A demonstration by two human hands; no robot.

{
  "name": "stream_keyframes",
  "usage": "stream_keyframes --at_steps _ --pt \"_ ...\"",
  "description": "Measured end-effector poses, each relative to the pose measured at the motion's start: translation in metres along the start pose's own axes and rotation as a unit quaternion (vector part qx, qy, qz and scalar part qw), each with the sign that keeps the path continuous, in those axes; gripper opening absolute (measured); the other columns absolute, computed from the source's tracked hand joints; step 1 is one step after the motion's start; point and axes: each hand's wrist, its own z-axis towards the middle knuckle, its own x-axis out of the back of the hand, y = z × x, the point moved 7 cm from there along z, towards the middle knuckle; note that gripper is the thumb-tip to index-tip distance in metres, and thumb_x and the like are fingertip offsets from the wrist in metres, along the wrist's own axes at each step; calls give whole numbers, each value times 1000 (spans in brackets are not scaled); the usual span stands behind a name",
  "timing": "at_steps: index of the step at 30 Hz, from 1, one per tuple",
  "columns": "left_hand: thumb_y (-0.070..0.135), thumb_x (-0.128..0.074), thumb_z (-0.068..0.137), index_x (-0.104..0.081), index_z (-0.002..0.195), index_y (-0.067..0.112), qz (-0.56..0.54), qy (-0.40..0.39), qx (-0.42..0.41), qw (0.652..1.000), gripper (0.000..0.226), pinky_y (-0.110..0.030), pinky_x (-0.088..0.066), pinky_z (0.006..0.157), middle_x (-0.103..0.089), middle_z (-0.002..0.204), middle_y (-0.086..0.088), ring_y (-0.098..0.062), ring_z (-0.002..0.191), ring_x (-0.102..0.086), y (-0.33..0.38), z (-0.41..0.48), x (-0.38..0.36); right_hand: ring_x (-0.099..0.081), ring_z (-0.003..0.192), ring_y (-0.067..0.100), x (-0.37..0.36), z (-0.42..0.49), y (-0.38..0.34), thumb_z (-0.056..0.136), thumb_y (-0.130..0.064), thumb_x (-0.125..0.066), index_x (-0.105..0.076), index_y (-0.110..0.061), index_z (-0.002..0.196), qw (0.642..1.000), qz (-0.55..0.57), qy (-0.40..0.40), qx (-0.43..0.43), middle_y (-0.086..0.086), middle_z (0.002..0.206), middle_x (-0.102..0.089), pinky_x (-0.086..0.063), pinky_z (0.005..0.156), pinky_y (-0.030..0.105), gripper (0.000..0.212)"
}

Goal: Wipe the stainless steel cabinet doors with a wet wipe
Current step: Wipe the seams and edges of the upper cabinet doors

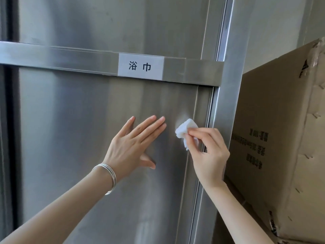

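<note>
A stainless steel cabinet door point(70, 129) fills the lower middle of the head view, below a steel crossbar. My right hand point(209, 152) pinches a folded white wet wipe point(184, 128) and presses it on the door near its right edge. My left hand point(133, 145) lies flat on the door to the left of the wipe, fingers spread, holding nothing. Silver bangles ring my left wrist.
A white label point(140, 66) with black characters sits on the crossbar point(52, 57). Another steel door point(105, 23) is above it. A vertical steel post point(228, 103) frames the right side. A large cardboard box point(281, 138) stands right of the cabinet.
</note>
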Motion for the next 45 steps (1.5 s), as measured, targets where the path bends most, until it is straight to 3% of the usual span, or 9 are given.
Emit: stream_keyframes --at_steps 6,12,18,23,31,36,40,45 --pt "66 -80 49 -38 146 9 15 7 19 1000 120 -51 -37 109 -30 156 0 -21 141 -33 12 -2 7 -59 64 25 -2 -6 3 78 3 -72 -72 1 81 997 -51 12 49 9 78 -68 -53 63 33 4" --pt "73 -76 46 -35 145 3 -29 -17 100 994 128 -64 -28 108 -25 157 -5 -30 145 -23 29 1 -9 -58 65 23 -3 -6 1 80 1 -70 -71 1 81 997 -61 14 53 9 78 -67 -50 68 25 1" --pt "74 -76 42 -25 150 12 -32 -29 65 997 134 -62 -23 111 -19 160 2 -23 147 -16 12 -5 -14 -57 65 24 -5 -8 1 86 -2 -66 -71 3 80 994 -87 22 63 10 76 -66 -47 68 21 10" --pt "71 -79 41 -31 148 11 -26 -23 64 997 132 -62 -27 110 -22 159 1 -22 146 -18 -8 -16 -12 -56 67 21 -8 -9 -2 84 -2 -67 -71 2 79 992 -92 5 81 10 76 -66 -47 70 20 8" --pt "66 -82 45 -37 144 2 6 -68 81 994 126 -65 -31 105 -29 156 -9 -35 143 -25 -41 -38 -4 -59 71 20 -17 -4 -15 74 6 -75 -71 2 77 993 -84 -28 82 11 76 -68 -51 68 28 7" --pt "50 -80 63 -52 134 1 -18 56 29 998 91 -56 -31 111 -46 145 -13 -35 136 -40 -48 -30 8 -60 68 26 -47 27 -42 74 7 -75 -71 0 77 996 -63 -11 61 8 77 -68 -49 66 28 8" --pt "48 -59 80 -40 145 7 -12 86 -16 996 79 -50 -21 116 -31 155 -10 -30 144 -25 -42 -13 -6 -60 73 25 -60 67 -32 78 6 -70 -73 -1 80 995 -97 29 15 7 81 -70 -48 68 24 8" --pt "49 -48 83 -30 148 7 3 129 -22 991 80 -50 -17 118 -20 159 -9 -29 147 -15 -42 -11 -27 -68 80 24 -73 65 -28 78 6 -71 -75 0 86 976 -180 12 120 7 88 -73 -55 74 29 11"
